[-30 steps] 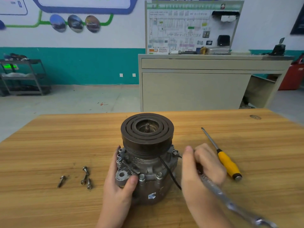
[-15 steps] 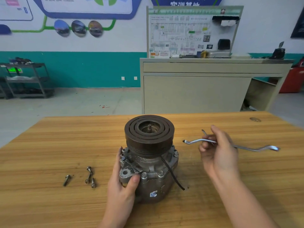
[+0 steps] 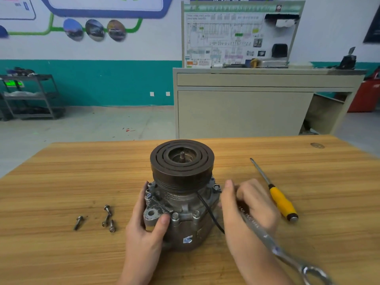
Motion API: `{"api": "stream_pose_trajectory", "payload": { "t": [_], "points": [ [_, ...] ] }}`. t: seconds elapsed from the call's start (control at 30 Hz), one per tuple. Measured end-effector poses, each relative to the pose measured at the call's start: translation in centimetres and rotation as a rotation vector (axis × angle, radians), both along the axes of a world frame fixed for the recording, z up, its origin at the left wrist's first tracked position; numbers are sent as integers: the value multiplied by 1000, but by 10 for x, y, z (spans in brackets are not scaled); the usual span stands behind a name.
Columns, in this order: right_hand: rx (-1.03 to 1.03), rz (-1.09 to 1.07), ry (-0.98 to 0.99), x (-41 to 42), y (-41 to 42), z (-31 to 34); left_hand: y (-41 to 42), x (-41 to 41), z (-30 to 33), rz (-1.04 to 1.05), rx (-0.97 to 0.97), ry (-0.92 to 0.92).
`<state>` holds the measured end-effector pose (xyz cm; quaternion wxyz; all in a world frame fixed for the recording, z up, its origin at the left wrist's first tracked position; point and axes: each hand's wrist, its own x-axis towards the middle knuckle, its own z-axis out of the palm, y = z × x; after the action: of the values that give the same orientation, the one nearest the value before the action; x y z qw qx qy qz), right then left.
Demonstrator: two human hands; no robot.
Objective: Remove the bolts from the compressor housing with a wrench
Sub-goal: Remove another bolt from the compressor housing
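Returning from mid-air, the right hand point(image 3: 249, 204) is gripping the wrench point(image 3: 273, 243) against the housing's right-side bolt point(image 3: 216, 187); left hand point(image 3: 147, 225) is clasping the compressor housing point(image 3: 185, 210); loosening likely resumes.

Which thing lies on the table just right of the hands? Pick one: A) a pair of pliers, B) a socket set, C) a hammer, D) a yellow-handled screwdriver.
D: a yellow-handled screwdriver lies on the table just beyond the right hand, which grips the wrench against the compressor.
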<state>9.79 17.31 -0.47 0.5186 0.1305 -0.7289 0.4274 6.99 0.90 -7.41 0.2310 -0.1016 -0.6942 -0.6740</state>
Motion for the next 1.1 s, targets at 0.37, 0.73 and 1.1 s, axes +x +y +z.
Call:
{"api": "stream_pose_trajectory", "payload": {
  "t": [0.37,0.73,1.1],
  "points": [
    [-778,792,-747,-83,53,19,2,0,2,39,39,-20],
    [-1056,631,-487,-42,51,19,2,-2,0,44,20,-28],
    [-717,411,-145,-15,16,6,2,-2,2,54,6,-30]
  ]
}}
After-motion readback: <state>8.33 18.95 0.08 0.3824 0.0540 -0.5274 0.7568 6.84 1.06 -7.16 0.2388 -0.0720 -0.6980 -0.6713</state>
